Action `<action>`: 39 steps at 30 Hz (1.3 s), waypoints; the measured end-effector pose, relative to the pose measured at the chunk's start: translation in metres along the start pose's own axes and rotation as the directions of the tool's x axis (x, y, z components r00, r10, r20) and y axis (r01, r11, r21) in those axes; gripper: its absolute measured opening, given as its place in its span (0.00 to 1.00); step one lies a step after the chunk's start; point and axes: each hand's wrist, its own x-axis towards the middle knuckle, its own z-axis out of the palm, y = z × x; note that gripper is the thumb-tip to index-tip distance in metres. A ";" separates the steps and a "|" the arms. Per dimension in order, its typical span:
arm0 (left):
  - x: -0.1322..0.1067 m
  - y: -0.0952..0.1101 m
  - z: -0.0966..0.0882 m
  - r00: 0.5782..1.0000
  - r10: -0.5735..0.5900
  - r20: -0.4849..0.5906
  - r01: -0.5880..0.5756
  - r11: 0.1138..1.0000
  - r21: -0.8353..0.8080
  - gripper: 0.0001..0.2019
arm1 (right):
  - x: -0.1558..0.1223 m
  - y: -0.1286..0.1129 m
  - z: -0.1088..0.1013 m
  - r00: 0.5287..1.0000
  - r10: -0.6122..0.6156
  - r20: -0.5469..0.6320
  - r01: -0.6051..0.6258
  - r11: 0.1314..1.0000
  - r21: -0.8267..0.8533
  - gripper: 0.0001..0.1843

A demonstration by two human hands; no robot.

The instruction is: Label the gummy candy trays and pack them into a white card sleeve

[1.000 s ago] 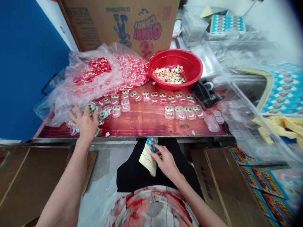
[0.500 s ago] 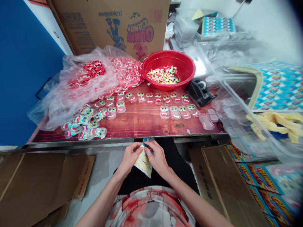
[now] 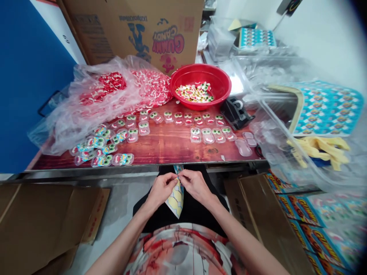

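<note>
Above my lap, just in front of the table edge, a sticker sheet (image 3: 175, 200) with a yellow backing and a blue printed side hangs between my hands. My left hand (image 3: 163, 187) pinches it at its left edge. From the right, my right hand (image 3: 195, 186) pinches it near the top, its fingertips almost touching the left ones. On the table (image 3: 169, 149), small clear packs (image 3: 208, 135) holding gummy eyes and red-and-white mouths lie in rows. At the left is a pile of packs (image 3: 104, 160) with blue labels on them.
A red bowl (image 3: 226, 89) of gummies stands at the back, beside a plastic bag (image 3: 94, 99) of red-and-white gummies. To the right are a black tape dispenser (image 3: 235, 114), a clear bin (image 3: 275, 126), yellow gloves (image 3: 323, 149) and printed boxes (image 3: 312, 225). Cardboard (image 3: 51, 221) lies at lower left.
My view has shifted slightly, so the table things appear further left. My fingertips have come closer together on the sticker sheet, and the sheet has turned a little.
</note>
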 end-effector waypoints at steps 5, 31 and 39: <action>0.001 0.001 0.004 0.999 -0.032 -0.017 0.032 0.999 -0.029 0.11 | -0.002 -0.001 -0.002 1.000 0.017 -0.013 -0.017 1.000 -0.004 0.14; -0.020 0.011 0.001 0.970 -0.196 -0.144 0.149 0.947 -0.284 0.12 | 0.007 -0.009 -0.005 0.987 -0.048 0.154 0.043 0.998 0.035 0.12; -0.016 0.006 0.000 0.992 -0.108 -0.071 0.095 0.980 -0.172 0.11 | 0.010 -0.008 -0.007 0.979 -0.097 0.178 0.108 0.993 -0.053 0.11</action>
